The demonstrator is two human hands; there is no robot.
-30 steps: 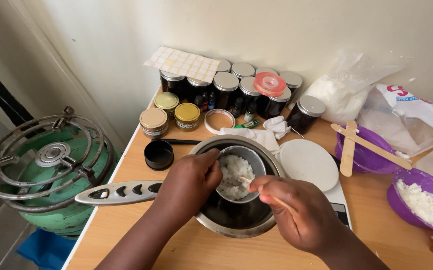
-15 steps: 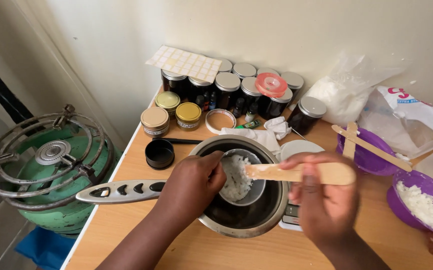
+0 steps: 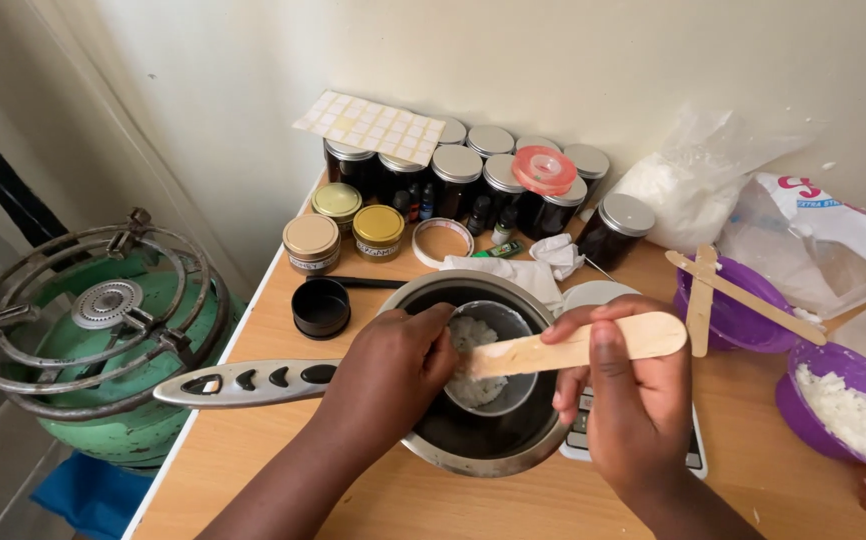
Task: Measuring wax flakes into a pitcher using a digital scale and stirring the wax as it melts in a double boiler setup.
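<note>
A steel saucepan with a long grey handle sits on the wooden table. Inside it stands a small metal cup holding white flakes. My left hand grips the cup's near rim. My right hand holds a flat wooden stick level, its tip reaching over the flakes in the cup.
Dark lidded jars and gold-lidded tins line the wall. A black tin and white cloth sit behind the pan. A white scale, purple bowls with sticks, and plastic bags lie right. A green gas burner stands left.
My right hand swung out from over the cup to the right and turned the wooden stick flat, then lowered its tip back toward the flakes. My left hand stayed on the cup.
</note>
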